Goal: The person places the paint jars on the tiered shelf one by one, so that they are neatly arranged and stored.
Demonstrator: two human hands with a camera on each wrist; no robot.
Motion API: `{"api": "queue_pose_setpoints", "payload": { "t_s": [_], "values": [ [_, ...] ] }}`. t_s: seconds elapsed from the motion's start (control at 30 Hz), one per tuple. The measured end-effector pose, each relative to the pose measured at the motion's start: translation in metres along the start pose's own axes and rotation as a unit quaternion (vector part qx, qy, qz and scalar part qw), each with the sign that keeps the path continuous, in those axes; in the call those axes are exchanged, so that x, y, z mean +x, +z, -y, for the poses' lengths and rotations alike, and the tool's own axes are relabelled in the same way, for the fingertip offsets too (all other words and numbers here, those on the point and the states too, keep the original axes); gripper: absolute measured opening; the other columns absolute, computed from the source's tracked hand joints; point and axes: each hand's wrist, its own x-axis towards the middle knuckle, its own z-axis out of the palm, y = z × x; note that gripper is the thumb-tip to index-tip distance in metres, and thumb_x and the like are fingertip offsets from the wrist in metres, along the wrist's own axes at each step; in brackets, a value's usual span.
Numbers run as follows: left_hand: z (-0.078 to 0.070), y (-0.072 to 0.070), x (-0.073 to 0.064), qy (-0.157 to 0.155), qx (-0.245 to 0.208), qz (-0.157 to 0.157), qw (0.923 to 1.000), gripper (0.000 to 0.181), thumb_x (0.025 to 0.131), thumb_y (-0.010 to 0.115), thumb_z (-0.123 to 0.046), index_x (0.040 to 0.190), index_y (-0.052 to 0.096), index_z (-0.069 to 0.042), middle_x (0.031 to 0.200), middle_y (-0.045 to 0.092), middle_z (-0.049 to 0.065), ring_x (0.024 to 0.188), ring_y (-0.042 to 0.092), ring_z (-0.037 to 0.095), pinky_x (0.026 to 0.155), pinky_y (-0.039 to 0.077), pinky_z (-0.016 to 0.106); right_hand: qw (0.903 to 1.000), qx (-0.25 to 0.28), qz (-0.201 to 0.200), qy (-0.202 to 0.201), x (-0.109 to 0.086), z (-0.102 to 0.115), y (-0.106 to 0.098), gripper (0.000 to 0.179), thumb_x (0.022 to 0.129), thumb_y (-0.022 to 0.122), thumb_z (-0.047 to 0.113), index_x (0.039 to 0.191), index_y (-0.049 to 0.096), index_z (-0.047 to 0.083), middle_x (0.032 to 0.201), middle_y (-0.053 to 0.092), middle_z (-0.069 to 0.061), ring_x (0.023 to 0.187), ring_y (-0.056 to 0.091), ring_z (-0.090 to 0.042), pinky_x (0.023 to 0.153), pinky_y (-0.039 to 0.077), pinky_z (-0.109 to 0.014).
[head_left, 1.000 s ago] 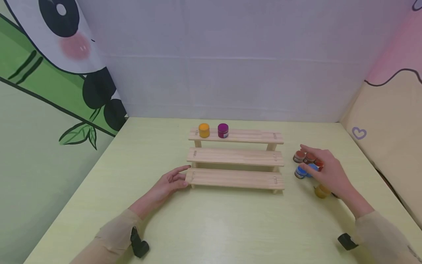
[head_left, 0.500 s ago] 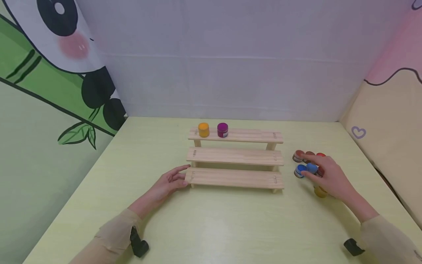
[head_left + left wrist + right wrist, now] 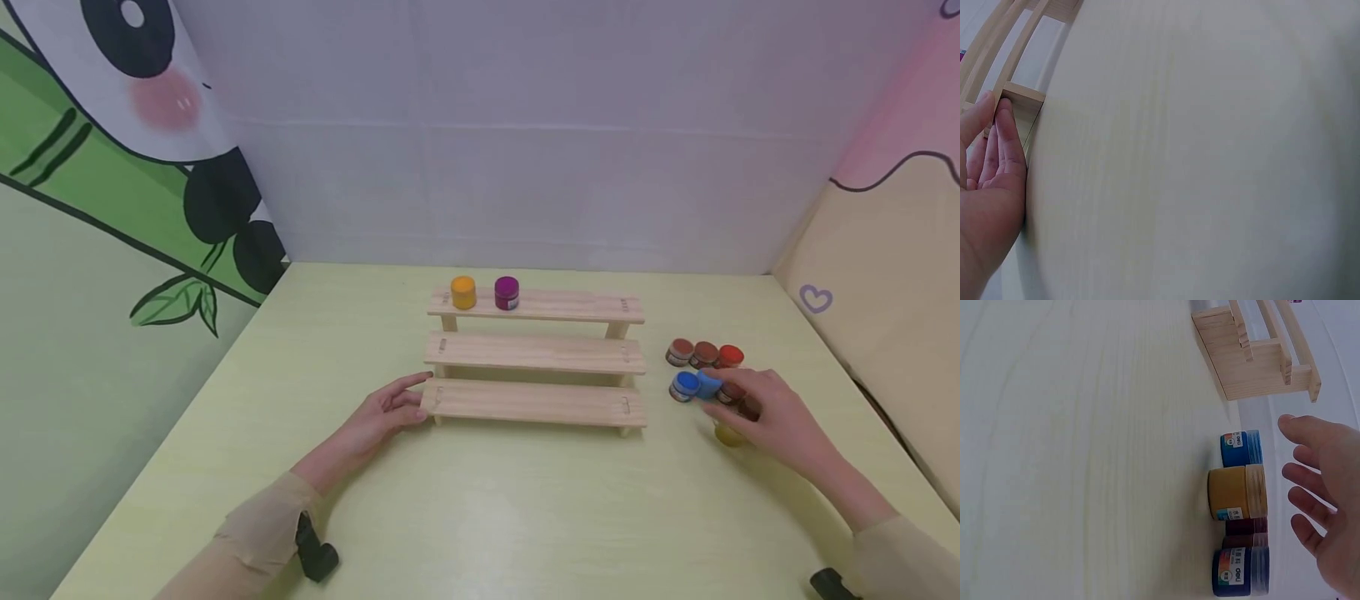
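Note:
A three-tier wooden rack (image 3: 536, 403) stands on the table. My left hand (image 3: 386, 417) pinches the left end of its lowest shelf, thumb and fingers on either side of the board in the left wrist view. Over the group of paint jars to the right of the rack hovers my right hand (image 3: 776, 421), its fingers loosely bent and holding nothing. Below and beside it are a blue jar (image 3: 684, 386), a light blue jar (image 3: 708, 385) and a yellow jar (image 3: 1227, 492). Nearest the right wrist camera is a dark blue jar (image 3: 1232, 572).
On the top shelf sit an orange jar (image 3: 463, 293) and a purple jar (image 3: 507, 293), towards its left end. Behind the blue jars, a bright red jar (image 3: 730, 357) ends a row with two brownish ones. A pale wall (image 3: 540, 200) closes off the table's back.
My right hand has moved right and nearer to me across the jars, uncovering the back row of reddish jars. The left hand keeps its place on the rack.

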Motion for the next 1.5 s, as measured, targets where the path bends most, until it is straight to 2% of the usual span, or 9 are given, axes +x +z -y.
{"api": "queue_pose_setpoints", "payload": {
  "t_s": [0.1,0.23,0.33,0.47,0.6,0.87,1.07,1.37,1.5],
  "values": [
    [-0.002,0.000,0.000,-0.003,0.003,-0.004,1.0000,0.065,0.096,0.063,-0.014,0.154,0.033,-0.013,0.111,0.069,-0.011,0.105,0.064,0.004,0.092,0.050,0.020,0.9998,-0.016,-0.001,0.006,-0.008,0.000,-0.004,0.046,0.071,0.085,0.004,0.115,0.071,0.005,0.070,0.053,0.009,0.064,0.039,-0.007,0.062,0.031,-0.019],
    [-0.003,0.001,-0.001,-0.013,0.008,-0.012,0.9998,0.065,0.095,0.065,-0.016,0.153,0.035,-0.015,0.111,0.069,-0.010,0.106,0.064,0.005,0.092,0.049,0.020,0.9987,-0.044,0.000,0.026,-0.016,-0.002,-0.007,0.050,0.070,0.087,0.011,0.116,0.071,0.009,0.092,0.069,-0.002,0.086,0.042,0.001,0.077,0.033,-0.021],
    [-0.002,0.001,0.000,-0.016,0.012,-0.014,0.9997,0.065,0.095,0.066,-0.018,0.153,0.035,-0.016,0.112,0.069,-0.009,0.106,0.064,0.006,0.093,0.049,0.019,0.9979,-0.051,0.007,0.040,-0.021,-0.004,-0.009,0.049,0.070,0.088,0.015,0.116,0.071,0.013,0.102,0.073,-0.006,0.095,0.043,0.003,0.081,0.035,-0.021],
    [-0.001,0.000,0.000,-0.012,0.012,-0.012,0.9998,0.066,0.095,0.066,-0.017,0.153,0.034,-0.015,0.113,0.069,-0.008,0.106,0.064,0.006,0.092,0.049,0.020,0.9972,-0.052,0.016,0.050,-0.025,-0.004,-0.012,0.046,0.071,0.088,0.019,0.114,0.072,0.014,0.099,0.074,-0.004,0.096,0.042,0.003,0.081,0.035,-0.021],
    [-0.001,-0.001,0.000,-0.009,0.007,-0.012,0.9999,0.066,0.095,0.066,-0.016,0.153,0.035,-0.015,0.112,0.069,-0.009,0.105,0.064,0.005,0.092,0.050,0.020,0.9968,-0.054,0.023,0.054,-0.028,-0.003,-0.016,0.044,0.072,0.088,0.021,0.113,0.074,0.015,0.101,0.075,-0.005,0.098,0.039,0.008,0.082,0.034,-0.022],
    [-0.002,-0.002,0.000,0.004,0.000,-0.002,1.0000,0.066,0.096,0.064,-0.012,0.154,0.032,-0.010,0.110,0.069,-0.011,0.104,0.064,0.004,0.091,0.050,0.019,0.9957,-0.059,0.029,0.065,-0.036,-0.010,-0.016,0.043,0.070,0.089,0.022,0.110,0.074,0.019,0.106,0.073,-0.005,0.097,0.034,0.013,0.075,0.036,-0.018],
    [-0.003,-0.002,-0.001,-0.002,0.002,-0.005,1.0000,0.066,0.096,0.064,-0.014,0.154,0.033,-0.013,0.110,0.070,-0.011,0.106,0.064,0.004,0.091,0.050,0.020,0.9931,-0.064,0.043,0.088,-0.038,-0.015,-0.017,0.042,0.072,0.088,0.023,0.111,0.074,0.021,0.107,0.074,-0.006,0.098,0.039,0.003,0.071,0.039,-0.021],
    [0.001,-0.002,-0.001,0.000,0.007,-0.002,1.0000,0.066,0.097,0.063,-0.014,0.154,0.032,-0.011,0.112,0.069,-0.010,0.106,0.064,0.005,0.091,0.050,0.020,0.9928,-0.079,0.040,0.081,-0.040,-0.017,-0.015,0.044,0.066,0.091,0.020,0.108,0.075,0.019,0.097,0.074,-0.007,0.094,0.050,-0.019,0.067,0.042,-0.027],
    [-0.001,0.000,-0.001,-0.007,0.007,-0.004,0.9999,0.066,0.096,0.064,-0.015,0.154,0.033,-0.014,0.111,0.068,-0.009,0.106,0.064,0.006,0.092,0.050,0.021,0.9942,-0.085,0.018,0.064,-0.041,-0.019,-0.012,0.045,0.062,0.092,0.018,0.105,0.076,0.022,0.097,0.074,-0.006,0.095,0.044,0.000,0.067,0.043,-0.025]
  ]
}}
